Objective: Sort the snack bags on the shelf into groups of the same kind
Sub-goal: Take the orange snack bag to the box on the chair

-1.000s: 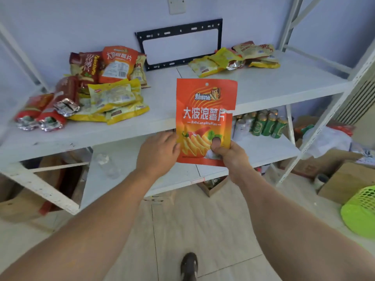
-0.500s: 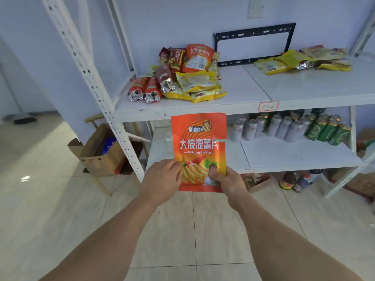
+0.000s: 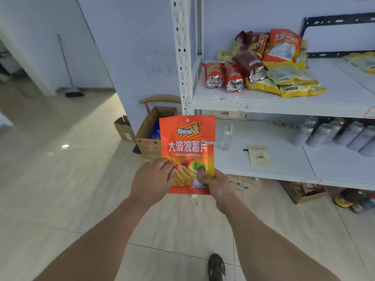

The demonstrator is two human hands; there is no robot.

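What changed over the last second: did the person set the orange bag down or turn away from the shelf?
The view swung left: the snack pile now sits at upper right, and the cardboard box and open floor have come into sight. The orange chip bag was not put down; the right hand still pinches its lower edge, thumb on the front, and the left hand still holds its lower left edge. The pile on the shelf looks untouched.

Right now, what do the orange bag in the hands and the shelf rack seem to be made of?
Orange bag: seemingly thin glossy plastic film; it shows printed colour, sheen and a small tear at its right edge. Shelf rack: probably white painted metal, judging by its punched slots; the finish looks matte and scuffed.
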